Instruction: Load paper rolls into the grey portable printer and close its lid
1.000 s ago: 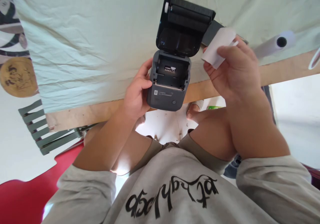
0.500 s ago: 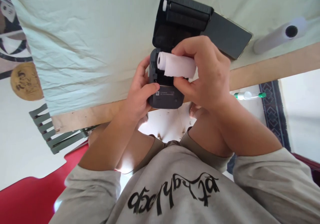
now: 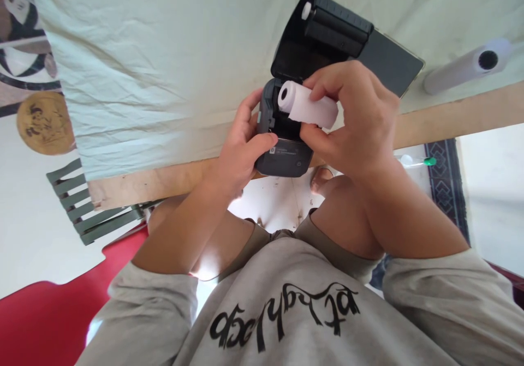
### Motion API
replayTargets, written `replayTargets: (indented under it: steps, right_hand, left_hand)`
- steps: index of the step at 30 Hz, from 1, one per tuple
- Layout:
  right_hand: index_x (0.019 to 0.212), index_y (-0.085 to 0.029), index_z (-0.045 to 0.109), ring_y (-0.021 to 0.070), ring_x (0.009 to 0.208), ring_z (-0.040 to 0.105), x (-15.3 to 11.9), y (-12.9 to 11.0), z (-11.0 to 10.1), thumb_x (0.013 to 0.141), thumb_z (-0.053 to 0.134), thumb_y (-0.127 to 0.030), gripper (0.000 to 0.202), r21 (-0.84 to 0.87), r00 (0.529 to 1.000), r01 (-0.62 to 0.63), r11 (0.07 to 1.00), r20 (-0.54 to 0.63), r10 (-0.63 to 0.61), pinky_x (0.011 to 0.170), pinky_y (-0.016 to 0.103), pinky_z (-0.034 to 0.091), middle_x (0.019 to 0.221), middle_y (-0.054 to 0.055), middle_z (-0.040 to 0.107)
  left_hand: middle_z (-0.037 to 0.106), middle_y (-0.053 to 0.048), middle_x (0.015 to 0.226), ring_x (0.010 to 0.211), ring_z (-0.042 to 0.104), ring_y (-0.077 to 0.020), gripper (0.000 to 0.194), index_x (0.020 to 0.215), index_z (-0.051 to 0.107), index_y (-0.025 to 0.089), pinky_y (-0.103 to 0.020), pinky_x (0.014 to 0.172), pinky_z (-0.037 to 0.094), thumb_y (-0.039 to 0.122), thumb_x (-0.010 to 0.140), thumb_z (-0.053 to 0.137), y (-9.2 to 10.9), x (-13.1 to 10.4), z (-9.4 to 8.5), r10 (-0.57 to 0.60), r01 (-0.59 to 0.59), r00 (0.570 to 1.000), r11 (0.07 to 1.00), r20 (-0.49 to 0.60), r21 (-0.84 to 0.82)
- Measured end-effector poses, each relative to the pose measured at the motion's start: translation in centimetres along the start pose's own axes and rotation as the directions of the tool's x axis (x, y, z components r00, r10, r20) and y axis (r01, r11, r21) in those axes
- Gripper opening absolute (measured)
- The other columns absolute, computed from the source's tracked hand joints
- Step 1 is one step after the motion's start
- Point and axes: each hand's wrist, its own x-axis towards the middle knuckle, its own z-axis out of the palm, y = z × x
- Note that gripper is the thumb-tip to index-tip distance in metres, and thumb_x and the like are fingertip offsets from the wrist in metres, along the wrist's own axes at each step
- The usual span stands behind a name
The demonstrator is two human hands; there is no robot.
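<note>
A small black printer [image 3: 284, 159] with its lid [image 3: 323, 33] swung up is gripped along its left side by my left hand [image 3: 245, 145], the thumb resting on its front part. My right hand [image 3: 354, 115] pinches a white paper roll [image 3: 313, 104] between thumb and fingers, tilted over the printer's open compartment. The roll's left end, with a dark core hole, faces left. Whether the roll touches the compartment floor is hidden.
A dark phone-like slab [image 3: 391, 60] lies partly behind the lid. Farther right stands a white roll [image 3: 462, 69] near the wooden table edge [image 3: 458, 112]. Below are a red chair [image 3: 61, 311] and a green slatted rack [image 3: 85, 208].
The printer, both hands and the paper roll have shifted right in the view. The roll's core end is turned a little more toward the camera.
</note>
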Motion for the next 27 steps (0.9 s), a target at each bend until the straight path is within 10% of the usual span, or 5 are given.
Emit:
replayTargets:
  steps: [12,27]
  right_hand:
    - [0.084,-0.026,0.046,0.0219,0.098,0.059,-0.37,-0.30,-0.28,0.066,0.053,-0.006,0.028,0.026,0.983,0.110,0.994,-0.149,-0.105,0.078,0.037,0.052,0.098,0.003,0.061]
    - [0.085,-0.027,0.048,0.0195,0.089,0.059,-0.25,-0.35,0.37,0.064,0.050,-0.002,0.032,0.024,0.996,0.085,0.996,-0.036,-0.084,0.067,0.034,0.049,0.101,0.003,0.059]
  left_hand:
    - [0.063,0.001,0.105,0.082,0.069,-0.0187,0.057,0.126,0.049,0.033,-0.025,0.058,0.055,0.018,0.072,0.063,-0.13,0.26,-0.57,0.038,-0.040,0.997,0.998,0.070,0.039]
    - [0.063,0.002,0.094,0.061,0.062,-0.0089,0.054,0.123,0.052,0.030,-0.018,0.049,0.049,0.015,0.073,0.061,-0.07,0.43,-0.30,0.015,-0.017,0.999,0.999,0.052,0.043]
